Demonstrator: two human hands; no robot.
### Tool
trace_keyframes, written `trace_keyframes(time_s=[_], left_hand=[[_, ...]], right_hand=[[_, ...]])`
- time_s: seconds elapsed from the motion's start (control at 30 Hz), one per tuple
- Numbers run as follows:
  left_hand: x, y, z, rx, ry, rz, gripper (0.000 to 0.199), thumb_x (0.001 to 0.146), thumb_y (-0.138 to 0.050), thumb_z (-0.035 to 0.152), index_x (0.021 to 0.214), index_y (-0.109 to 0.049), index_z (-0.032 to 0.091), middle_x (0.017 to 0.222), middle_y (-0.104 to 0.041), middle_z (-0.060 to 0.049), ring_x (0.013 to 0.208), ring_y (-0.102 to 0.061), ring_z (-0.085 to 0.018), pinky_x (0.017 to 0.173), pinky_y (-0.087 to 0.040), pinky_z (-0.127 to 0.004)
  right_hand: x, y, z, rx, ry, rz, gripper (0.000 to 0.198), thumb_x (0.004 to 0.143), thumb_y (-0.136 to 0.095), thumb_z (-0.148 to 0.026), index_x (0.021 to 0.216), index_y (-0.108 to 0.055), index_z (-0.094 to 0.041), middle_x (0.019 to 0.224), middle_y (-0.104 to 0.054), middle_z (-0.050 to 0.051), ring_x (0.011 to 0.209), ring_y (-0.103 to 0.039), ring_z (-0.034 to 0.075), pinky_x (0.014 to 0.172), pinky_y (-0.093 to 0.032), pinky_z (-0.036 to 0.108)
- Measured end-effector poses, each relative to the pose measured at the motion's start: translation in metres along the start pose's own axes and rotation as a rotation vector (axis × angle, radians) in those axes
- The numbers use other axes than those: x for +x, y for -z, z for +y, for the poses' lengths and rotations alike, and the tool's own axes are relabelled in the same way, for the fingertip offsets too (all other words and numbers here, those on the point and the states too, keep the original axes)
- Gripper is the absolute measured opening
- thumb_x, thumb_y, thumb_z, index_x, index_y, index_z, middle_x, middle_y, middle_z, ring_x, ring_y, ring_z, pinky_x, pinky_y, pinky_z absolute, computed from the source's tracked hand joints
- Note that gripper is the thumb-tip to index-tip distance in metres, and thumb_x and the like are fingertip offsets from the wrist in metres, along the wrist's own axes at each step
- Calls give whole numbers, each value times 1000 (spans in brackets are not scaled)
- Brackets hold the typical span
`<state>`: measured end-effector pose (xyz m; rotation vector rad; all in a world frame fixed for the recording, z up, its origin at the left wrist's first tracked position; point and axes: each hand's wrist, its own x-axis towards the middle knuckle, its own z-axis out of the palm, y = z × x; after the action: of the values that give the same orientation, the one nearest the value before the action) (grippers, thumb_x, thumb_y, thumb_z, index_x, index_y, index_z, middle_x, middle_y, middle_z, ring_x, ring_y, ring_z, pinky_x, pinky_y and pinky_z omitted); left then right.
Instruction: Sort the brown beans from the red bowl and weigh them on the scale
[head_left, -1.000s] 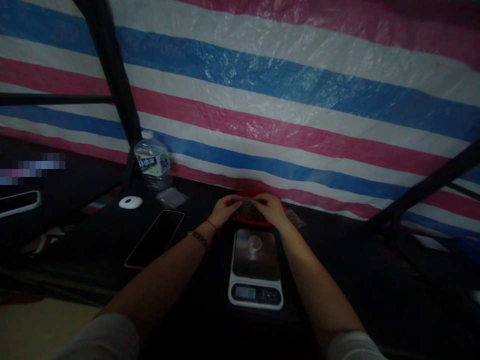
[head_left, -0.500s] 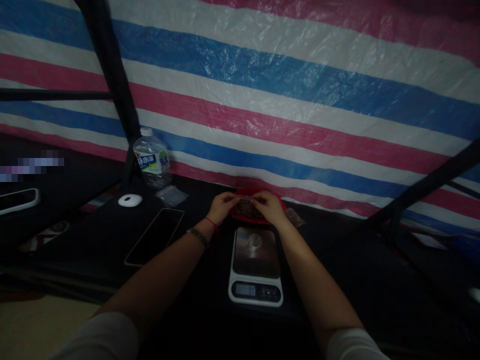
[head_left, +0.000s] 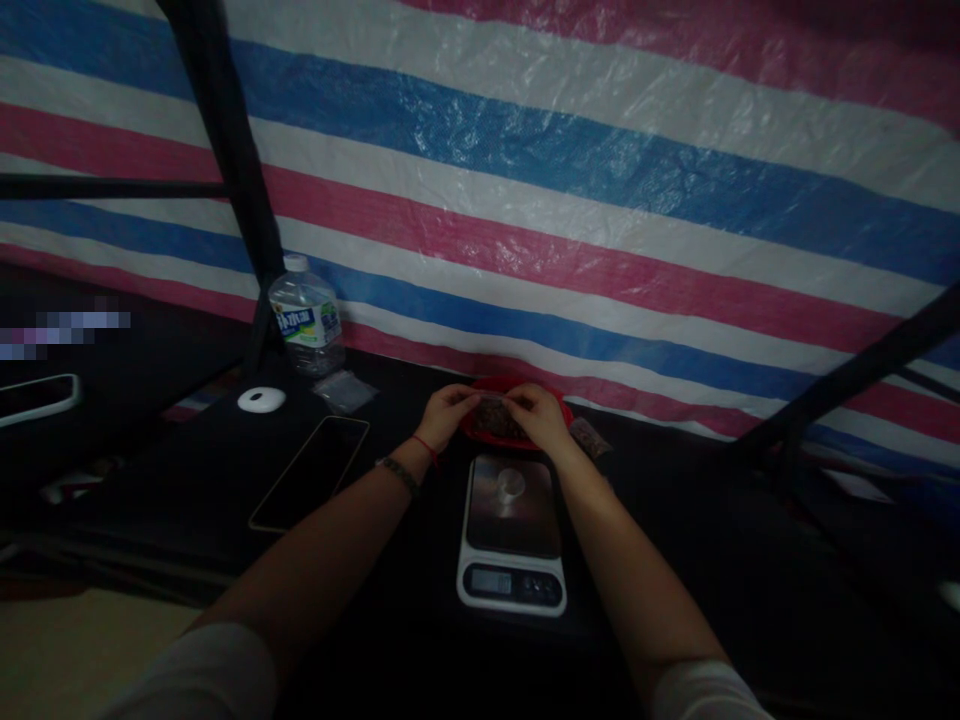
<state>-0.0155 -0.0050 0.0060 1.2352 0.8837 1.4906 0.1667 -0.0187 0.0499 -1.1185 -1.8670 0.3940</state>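
I am holding a small clear bag [head_left: 491, 410] of dark bits over the red bowl [head_left: 555, 408], just beyond the scale [head_left: 512, 535]. My left hand [head_left: 448, 413] and right hand [head_left: 538, 413] are each pinching a top corner, fingers pressed together. I am judging it best to keep the mouth level and the pinches even, so nothing spills short of the bowl.

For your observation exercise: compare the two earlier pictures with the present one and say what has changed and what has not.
Almost nothing changed. Both the left hand and the right hand keep pinching the small clear bag of dark bits over the red dish; no grip was taken or released. The scale, phone, water bottle and white puck lie as before; only the view shifted slightly.
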Motion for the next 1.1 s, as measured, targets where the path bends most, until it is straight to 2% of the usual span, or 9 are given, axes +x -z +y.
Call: trace_keyframes(time_s=[0.23, 0.47, 0.7, 1.1], left_hand=[[-3, -2, 4, -10, -4, -49, 32, 62, -75, 42, 78, -67, 14, 73, -67, -2, 67, -60, -15, 68, -50, -29], [-3, -2, 4, 86, -71, -79, 31, 66, -72, 43, 78, -67, 15, 76, -68, -4, 71, -62, -16, 71, -51, -30], [-6, -4, 4, 154, -124, -180, 25, 71, -69, 38, 82, -68, 15, 83, -70, -6, 78, -64, -18, 76, -51, -31], [-9, -8, 2, 321, -224, -173, 18, 78, -61, 32, 82, -67, 16, 84, -69, -5, 79, -63, -18, 75, -51, -30]], right_hand=[[0, -1, 0, -5, 12, -37, 10, 76, -61, -26, 75, -68, -19, 77, -67, 4, 74, -60, 17, 69, -46, 28], [0, -3, -5, -43, 25, -47, 9, 76, -61, -24, 73, -67, -19, 75, -66, 3, 71, -59, 17, 66, -45, 28], [-2, -3, -13, -58, 93, -104, 10, 79, -59, -20, 75, -68, -19, 76, -65, 3, 72, -59, 16, 67, -45, 27], [-2, -2, -15, -119, 123, -117, 9, 81, -60, -20, 77, -68, -20, 79, -66, 4, 78, -60, 17, 73, -45, 29]])
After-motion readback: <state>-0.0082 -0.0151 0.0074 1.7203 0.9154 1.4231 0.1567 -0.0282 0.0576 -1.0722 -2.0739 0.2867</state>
